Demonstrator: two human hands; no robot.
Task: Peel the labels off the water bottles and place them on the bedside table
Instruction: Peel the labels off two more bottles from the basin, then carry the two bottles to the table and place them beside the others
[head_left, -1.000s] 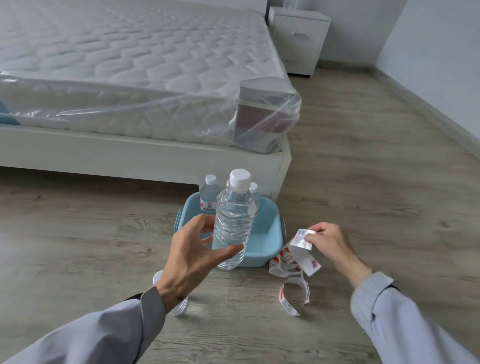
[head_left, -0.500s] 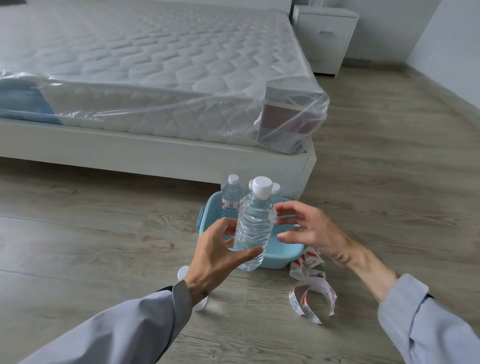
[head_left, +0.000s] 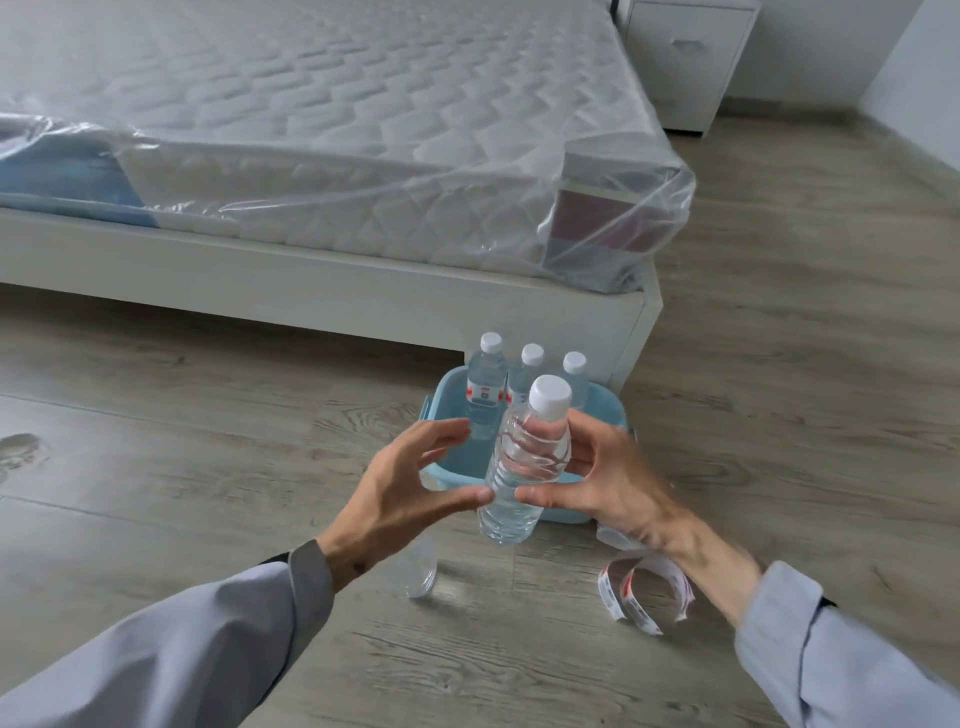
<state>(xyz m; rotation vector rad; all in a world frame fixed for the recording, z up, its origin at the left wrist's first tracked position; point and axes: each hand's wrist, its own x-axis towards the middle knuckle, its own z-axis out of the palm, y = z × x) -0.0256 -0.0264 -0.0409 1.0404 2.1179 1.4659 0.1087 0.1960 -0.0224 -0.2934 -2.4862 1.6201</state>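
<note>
A clear, label-free water bottle (head_left: 519, 483) with a white cap hangs tilted above the floor. My right hand (head_left: 602, 483) grips it, fingers behind and thumb in front. My left hand (head_left: 410, 488) is spread beside it; only the thumb tip touches the bottle and the fingers are apart from it. Behind, a light blue basin (head_left: 608, 410) holds three upright bottles; the left one (head_left: 485, 384) shows a red and white label. Peeled labels (head_left: 641, 587) lie curled on the floor under my right wrist. The white bedside table (head_left: 680, 62) stands at the far top right.
A bare bottle (head_left: 422, 570) lies on the wooden floor by my left wrist. A white bed frame (head_left: 311, 291) with a plastic-wrapped mattress (head_left: 337, 130) fills the upper left. Grey walls bound the room on the right.
My right hand dropped the peeled label onto the floor and came over to take hold of the bare bottle. My left hand's fingers have come off it. The camera shifted left.
</note>
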